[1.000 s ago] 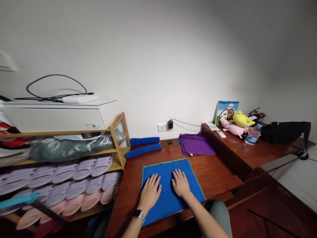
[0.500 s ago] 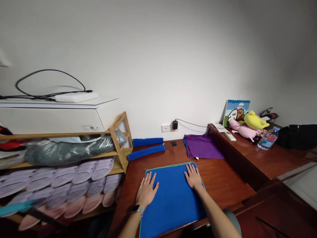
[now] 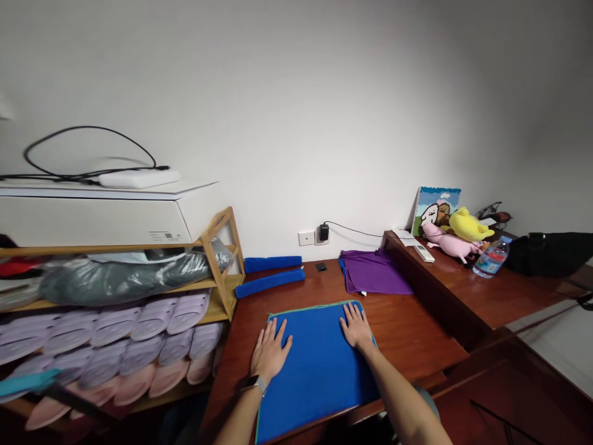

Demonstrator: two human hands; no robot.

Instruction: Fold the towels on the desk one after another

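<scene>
Blue cloth (image 3: 319, 364) lies flat on the worktop (image 3: 403, 334), my left hand (image 3: 270, 353) and right hand (image 3: 357, 327) resting on it, fingers spread. Beyond sit folded purple fabric (image 3: 375, 272) and a bottle (image 3: 492, 257), its label too small to read.

A blue cloth (image 3: 319, 364), seemingly green-edged, lies flat beneath both hands (image 3: 314, 343)

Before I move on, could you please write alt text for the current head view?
Two bare hands, left and right, lie flat on a blue cloth spread on a brown desk. Behind it are two folded blue cloths and a purple cloth; slippers fill shelves at left.
</scene>
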